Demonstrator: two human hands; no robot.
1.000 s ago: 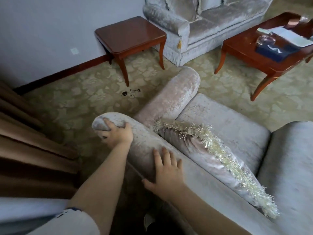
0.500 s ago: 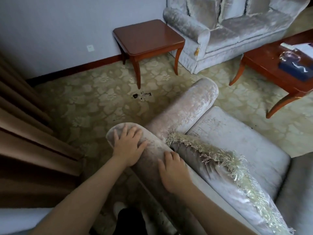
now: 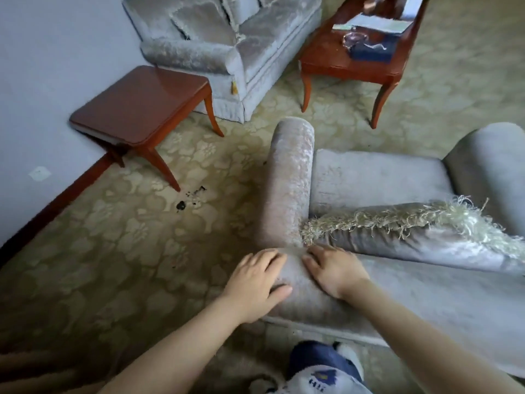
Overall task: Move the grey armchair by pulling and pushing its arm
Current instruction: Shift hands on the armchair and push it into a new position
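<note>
Two hands on the chair, both at the near end of its left arm (image 3: 289, 180), where the roll meets the back.

- Left hand (image 3: 255, 282): palm down over the rounded corner, fingers laid across the top, thumb along the near face. It presses and does not clasp.
- Right hand (image 3: 335, 275): just beside it, a narrow strip of fabric between them. Its fingers are lightly bent and the tips dig in at the seam below the fringed cushion (image 3: 412, 231). Nothing is pinched.
- Grey armchair (image 3: 369, 177): fills the near right of the scene, its arm pointing away toward the far side. The cushion leans against the back.

Progress (judgement): the contact is set for a push or a swing of the corner, so the move is under way, not finished. No target spot shows, so what is left cannot be gauged. Patterned carpet (image 3: 113, 251) lies between the arm and the side table (image 3: 136, 103) at far left. The sofa (image 3: 227, 44) and coffee table (image 3: 355, 58) stand well apart, farther off.

Not readable:
- The chair's legs and base are hidden under the upholstery.
- Its right arm and back run out of frame.
- The palms' underside contact is covered by the hands.
- The items on the coffee table are blurred.
- The dark specks (image 3: 181, 206) on the carpet are unidentified.
- The blue-and-white shape at the near edge is probably footwear, but this is uncertain.
</note>
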